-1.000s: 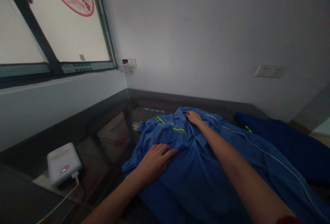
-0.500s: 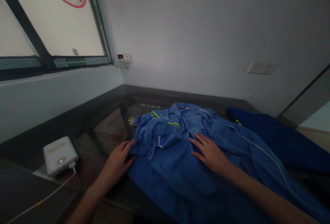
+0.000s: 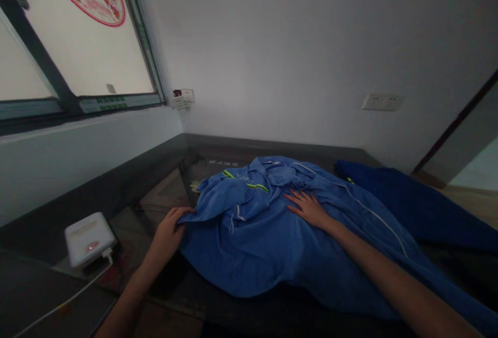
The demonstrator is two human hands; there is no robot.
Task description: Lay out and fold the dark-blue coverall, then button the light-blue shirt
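A blue work jacket (image 3: 272,244) with yellow-green stripes lies spread on a dark glass-topped table (image 3: 155,198). My left hand (image 3: 169,229) is closed on the jacket's left edge, where the cloth is pulled out to the side. My right hand (image 3: 309,207) lies flat on the jacket's chest with fingers stretched out, pressing the fabric. My forearms reach in from the bottom of the view.
A white power bank (image 3: 86,238) with a cable sits on the table at the left. A darker blue garment (image 3: 408,208) lies at the right. Wall sockets (image 3: 382,101) and a window (image 3: 78,42) are on the walls behind.
My left hand slid from on top of the jacket to its left edge and gripped it. My right hand pulled back from the collar to the chest.
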